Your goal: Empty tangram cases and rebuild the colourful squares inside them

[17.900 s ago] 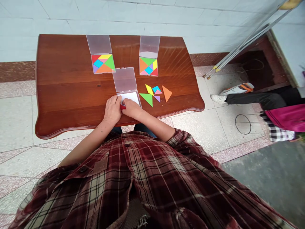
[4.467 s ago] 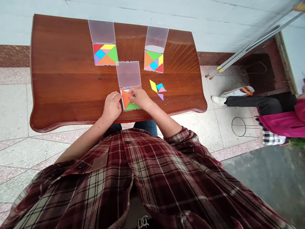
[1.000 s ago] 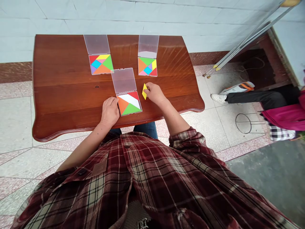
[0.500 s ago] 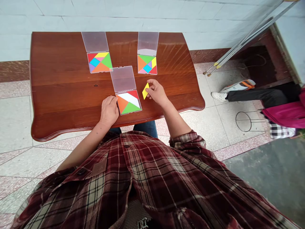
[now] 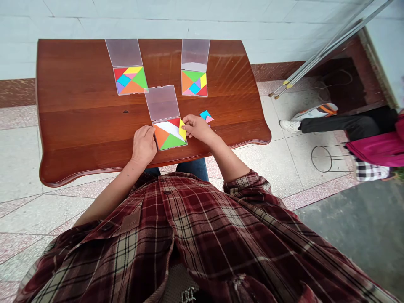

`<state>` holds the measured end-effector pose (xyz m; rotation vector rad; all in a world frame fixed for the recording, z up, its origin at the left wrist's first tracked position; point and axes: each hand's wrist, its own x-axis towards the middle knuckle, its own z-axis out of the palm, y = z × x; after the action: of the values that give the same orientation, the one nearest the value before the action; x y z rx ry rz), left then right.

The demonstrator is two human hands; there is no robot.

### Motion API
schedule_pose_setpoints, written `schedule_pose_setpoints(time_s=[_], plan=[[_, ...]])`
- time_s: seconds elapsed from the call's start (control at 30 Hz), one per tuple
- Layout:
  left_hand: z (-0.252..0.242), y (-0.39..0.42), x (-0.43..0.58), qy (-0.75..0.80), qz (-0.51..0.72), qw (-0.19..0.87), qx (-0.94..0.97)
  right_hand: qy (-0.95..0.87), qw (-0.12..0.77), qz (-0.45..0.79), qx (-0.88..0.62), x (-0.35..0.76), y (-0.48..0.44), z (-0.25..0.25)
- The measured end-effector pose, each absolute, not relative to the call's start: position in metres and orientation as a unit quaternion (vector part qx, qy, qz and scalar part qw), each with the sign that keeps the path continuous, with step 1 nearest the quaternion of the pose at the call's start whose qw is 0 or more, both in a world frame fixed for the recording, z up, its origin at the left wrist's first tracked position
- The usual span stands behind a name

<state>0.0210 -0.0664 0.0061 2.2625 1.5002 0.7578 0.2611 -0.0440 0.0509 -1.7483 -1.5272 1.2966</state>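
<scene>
The near tangram case (image 5: 153, 124) lies on the table with its clear lid folded back. Inside it are an orange triangle (image 5: 160, 136), a green triangle (image 5: 172, 142) and a red triangle (image 5: 174, 121), with a white gap between them. My left hand (image 5: 144, 144) is closed at the left side of that case, its fingertips on the edge. Between thumb and fingers, my right hand (image 5: 196, 127) pinches a yellow parallelogram (image 5: 182, 130), tilted over the case's right side. Beyond this hand lie a blue square (image 5: 205, 114) and a pink triangle (image 5: 209, 119), with another piece partly hidden.
Two more open tangram cases, a left one (image 5: 130, 92) and a right one (image 5: 195, 95), stand full of coloured pieces further back on the wooden table (image 5: 78, 126). Crutches (image 5: 303, 69) lean at the right wall. Another person's leg (image 5: 325, 126) shows at the right.
My right hand has moved left and slightly down, bringing the yellow parallelogram over the near case. The loose blue and pink pieces have come into sight. My left hand stays at the case.
</scene>
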Motion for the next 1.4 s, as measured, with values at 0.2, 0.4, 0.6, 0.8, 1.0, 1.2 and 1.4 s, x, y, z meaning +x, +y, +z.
schedule_pose_setpoints(time_s=[0.2, 0.4, 0.6, 0.8, 1.0, 1.2, 1.4], plan=[[0.006, -0.066, 0.021, 0.523, 0.262, 0.159, 0.796, -0.586, 0.206, 0.445, -0.645, 0.262, -0.046, 0.051], [0.006, -0.066, 0.021, 0.521, 0.257, 0.153, 0.799, -0.622, 0.207, 0.422, -0.626, 0.264, -0.046, 0.048], [0.008, -0.067, 0.021, 0.521, 0.257, 0.157, 0.798, -0.644, 0.198, 0.405, -0.618, 0.265, -0.047, 0.045], [0.008, -0.066, 0.021, 0.519, 0.263, 0.153, 0.799, -0.657, 0.185, 0.386, -0.620, 0.264, -0.051, 0.046], [0.010, -0.067, 0.022, 0.522, 0.258, 0.152, 0.799, -0.677, 0.178, 0.345, -0.626, 0.265, -0.053, 0.050], [0.012, -0.067, 0.023, 0.523, 0.255, 0.152, 0.799, -0.701, 0.183, 0.284, -0.628, 0.256, -0.052, 0.054], [0.011, -0.067, 0.023, 0.521, 0.258, 0.158, 0.798, -0.724, 0.111, 0.282, -0.619, 0.242, -0.053, 0.051]])
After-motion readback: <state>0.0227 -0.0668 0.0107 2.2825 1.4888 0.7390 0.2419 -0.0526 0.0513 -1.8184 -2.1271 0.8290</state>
